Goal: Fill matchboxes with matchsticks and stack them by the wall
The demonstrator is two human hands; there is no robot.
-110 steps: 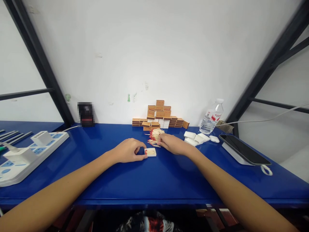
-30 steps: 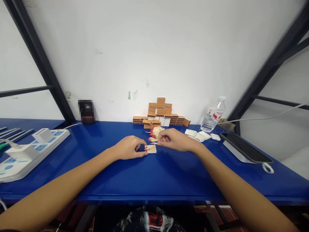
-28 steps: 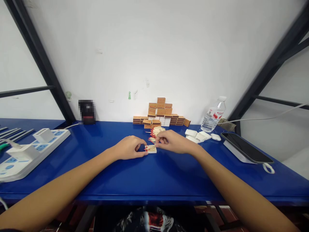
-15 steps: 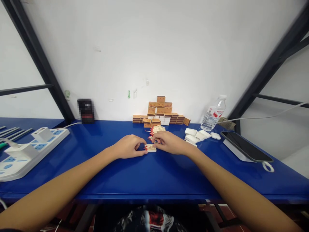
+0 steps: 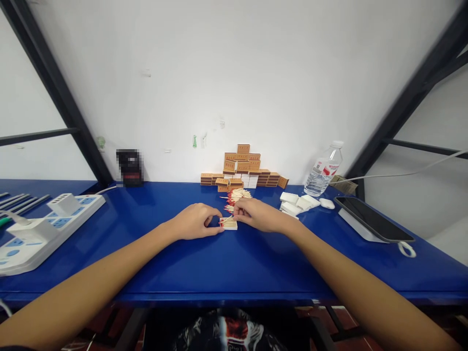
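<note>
A small white matchbox tray (image 5: 230,226) with red-tipped matches in it lies on the blue table. Thumb and forefinger of my left hand (image 5: 195,222) grip its left end. Just above the tray's right end, the fingertips of my right hand (image 5: 260,215) are pinched together on a match that slants over the tray; how many matches they hold is hard to see. Behind that hand sits a pile of loose matches (image 5: 240,195), partly covered by my fingers. Brown matchboxes (image 5: 243,166) are stacked against the wall beyond the pile.
White trays (image 5: 290,208) lie in a heap to the right, near a white earbud case (image 5: 326,204) and a water bottle (image 5: 323,170). Farther right rests a phone (image 5: 373,219). On the left are a power strip (image 5: 69,222) and a black box (image 5: 130,168).
My right hand has lifted slightly up and to the right, its thumb moving off the tray's right end. My left hand stays at the tray's left end.
</note>
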